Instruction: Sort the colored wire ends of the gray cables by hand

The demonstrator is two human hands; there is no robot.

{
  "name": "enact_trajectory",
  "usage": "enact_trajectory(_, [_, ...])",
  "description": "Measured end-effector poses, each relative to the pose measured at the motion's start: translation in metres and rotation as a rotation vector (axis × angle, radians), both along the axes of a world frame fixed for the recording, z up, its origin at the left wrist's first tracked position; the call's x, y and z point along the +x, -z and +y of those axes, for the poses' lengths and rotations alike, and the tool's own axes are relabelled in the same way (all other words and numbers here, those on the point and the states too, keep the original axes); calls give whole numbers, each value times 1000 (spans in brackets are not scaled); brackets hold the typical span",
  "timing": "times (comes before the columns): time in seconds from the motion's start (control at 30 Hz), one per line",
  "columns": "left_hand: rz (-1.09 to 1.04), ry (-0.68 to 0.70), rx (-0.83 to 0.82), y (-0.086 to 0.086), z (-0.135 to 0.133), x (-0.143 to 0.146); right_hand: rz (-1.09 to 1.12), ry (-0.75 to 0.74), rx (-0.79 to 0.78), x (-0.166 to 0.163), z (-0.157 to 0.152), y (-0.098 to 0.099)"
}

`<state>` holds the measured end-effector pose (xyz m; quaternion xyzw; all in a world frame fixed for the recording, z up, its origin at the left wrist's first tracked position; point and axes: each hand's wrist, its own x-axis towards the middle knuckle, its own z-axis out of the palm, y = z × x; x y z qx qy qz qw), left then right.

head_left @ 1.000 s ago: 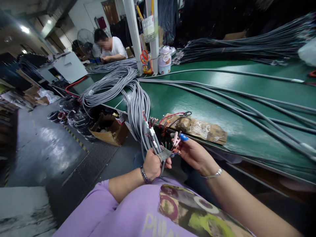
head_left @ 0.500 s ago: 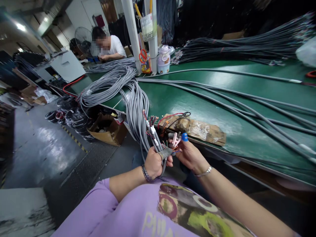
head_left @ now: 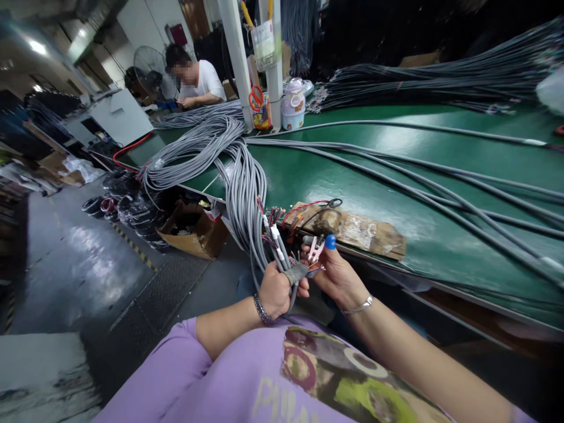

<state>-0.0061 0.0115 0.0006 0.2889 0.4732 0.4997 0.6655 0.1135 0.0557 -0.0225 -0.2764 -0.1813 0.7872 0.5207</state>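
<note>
Evidently the left hand is clamped round the grey cable bundle hanging off the green worktop, while the right hand grips small pink-handled cutters at its coloured wire ends. A slip could nick the wrong strand or a fingertip.

Grey cable bundle w/ red, green & blue wire ends, pink-handled tool & blue fingertip cap at right hand, dark green table far right, lilac sleeve near left, brown cardboard box left.
</note>
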Motion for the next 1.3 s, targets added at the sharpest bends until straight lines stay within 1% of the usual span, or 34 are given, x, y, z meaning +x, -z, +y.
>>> enact_trajectory(0.1, [10, -2, 7, 0, 0, 0, 14, 40, -52, -1, 0, -1])
enact_trajectory(0.23, [28, 3, 4, -3, -4, -1, 31, -16, 6, 3, -4, -2])
enact_trajectory(0.33, [29, -4, 8, -5, -9, -4, 11, -61, 18, 8, -6, -5])
enact_trajectory(0.53, [10, -52, 32, -8, -12, -5, -50, -43, 15, 13, -10, -10])
enact_trajectory(0.63, [20, -61, 36, -9, -9, -2, -38, -60, 17, 13, -11, -10])
enact_trajectory(0.8, [22, -79, 52, -6, -5, 1, 2, -108, 2, 13, -12, -12])
enact_trajectory(1.0, [50, -80, 62, 1, -4, 2, -20, -42, -24, 10, -10, -12])
enact_trajectory(1.2, [67, -67, 64, -1, -5, 2, -5, -49, 10, 9, -14, -10])
enact_trajectory(1.3, [81, -62, 68, -2, -8, -1, 14, -103, 11, 12, -17, -9])
